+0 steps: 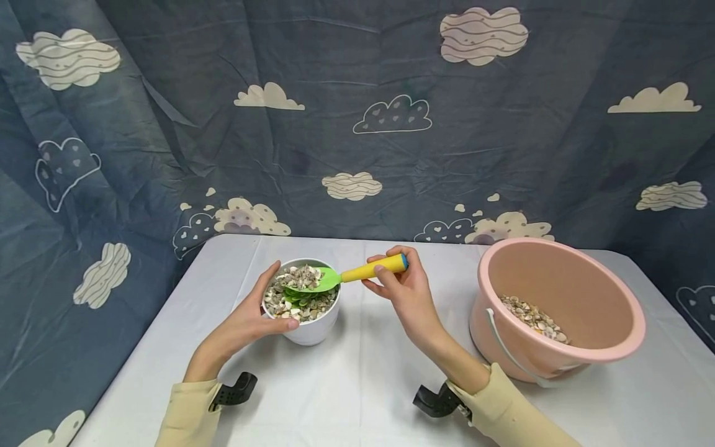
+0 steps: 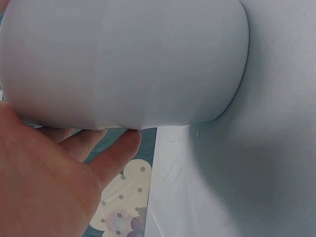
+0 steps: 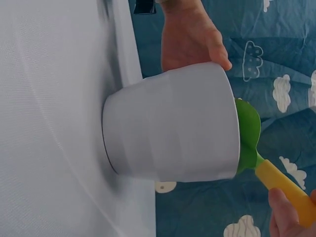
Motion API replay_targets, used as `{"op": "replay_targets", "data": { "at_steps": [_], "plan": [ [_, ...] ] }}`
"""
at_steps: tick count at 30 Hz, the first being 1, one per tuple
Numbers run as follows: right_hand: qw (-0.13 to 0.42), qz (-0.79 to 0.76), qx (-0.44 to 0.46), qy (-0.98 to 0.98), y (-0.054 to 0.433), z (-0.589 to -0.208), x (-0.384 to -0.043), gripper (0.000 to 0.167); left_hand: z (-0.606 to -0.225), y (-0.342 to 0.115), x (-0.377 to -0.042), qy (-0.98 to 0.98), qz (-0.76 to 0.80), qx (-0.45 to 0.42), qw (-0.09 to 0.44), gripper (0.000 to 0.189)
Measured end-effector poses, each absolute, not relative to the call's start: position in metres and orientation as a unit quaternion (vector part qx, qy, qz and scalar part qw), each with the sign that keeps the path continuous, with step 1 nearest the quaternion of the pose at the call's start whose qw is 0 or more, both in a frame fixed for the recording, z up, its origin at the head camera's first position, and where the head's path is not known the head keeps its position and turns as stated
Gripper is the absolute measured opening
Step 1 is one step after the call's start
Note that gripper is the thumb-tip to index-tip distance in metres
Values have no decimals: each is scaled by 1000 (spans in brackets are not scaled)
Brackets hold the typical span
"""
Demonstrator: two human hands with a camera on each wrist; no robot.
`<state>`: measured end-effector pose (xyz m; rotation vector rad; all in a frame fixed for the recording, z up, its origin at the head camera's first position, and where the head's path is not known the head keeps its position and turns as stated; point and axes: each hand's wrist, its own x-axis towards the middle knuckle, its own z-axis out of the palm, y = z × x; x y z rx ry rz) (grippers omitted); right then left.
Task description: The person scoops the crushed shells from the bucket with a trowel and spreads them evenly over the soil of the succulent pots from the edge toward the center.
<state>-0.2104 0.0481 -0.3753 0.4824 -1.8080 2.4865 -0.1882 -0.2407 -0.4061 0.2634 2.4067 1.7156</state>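
A white flower pot (image 1: 311, 333) stands on the table, filled with small shells and with green leaves (image 1: 301, 298) in its middle. My left hand (image 1: 251, 320) holds it from the left, thumb on the near side and fingers round the far side. In the left wrist view those fingers lie along the pot's wall (image 2: 123, 59). My right hand (image 1: 412, 301) grips the yellow handle of a toy trowel (image 1: 368, 271). Its green blade (image 1: 328, 280), bearing a heap of shells (image 1: 302, 277), reaches over the pot's rim, above the leaves.
On the right of the table is a pink bucket (image 1: 536, 270) with a layer of shells (image 1: 533, 320) inside and a pale handle (image 1: 505, 347) hanging down its side. A dark cloth with cloud prints (image 1: 335, 149) hangs behind the white-covered table (image 1: 357, 397).
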Motion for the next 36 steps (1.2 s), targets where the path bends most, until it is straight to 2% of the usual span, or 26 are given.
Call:
{"op": "replay_targets", "data": {
  "at_steps": [36],
  "plan": [
    [30,779,150,-608,50,-371,-197,27,-407,-241,-188,808,576,92,84,112]
  ]
}}
